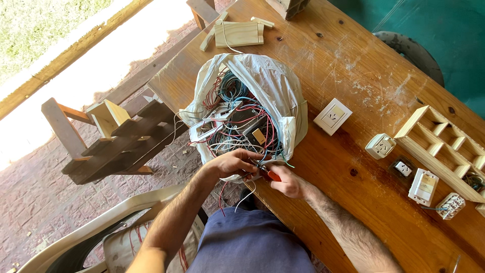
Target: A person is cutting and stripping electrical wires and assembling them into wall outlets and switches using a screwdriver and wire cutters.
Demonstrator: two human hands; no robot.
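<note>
Red-handled tool – both hands, w/ wires.

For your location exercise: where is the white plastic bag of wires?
In the head view, the white plastic bag of wires sits on the wooden table near its left edge, just beyond both hands, left of a white wall socket.

Red, blue and white wires fill a white plastic bag on the brown wooden table.

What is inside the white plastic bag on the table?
The white plastic bag holds a tangle of red, blue and white wires with a few flat electrical parts among them. Anything deeper is covered by the tangle and the bag's folds.
</note>
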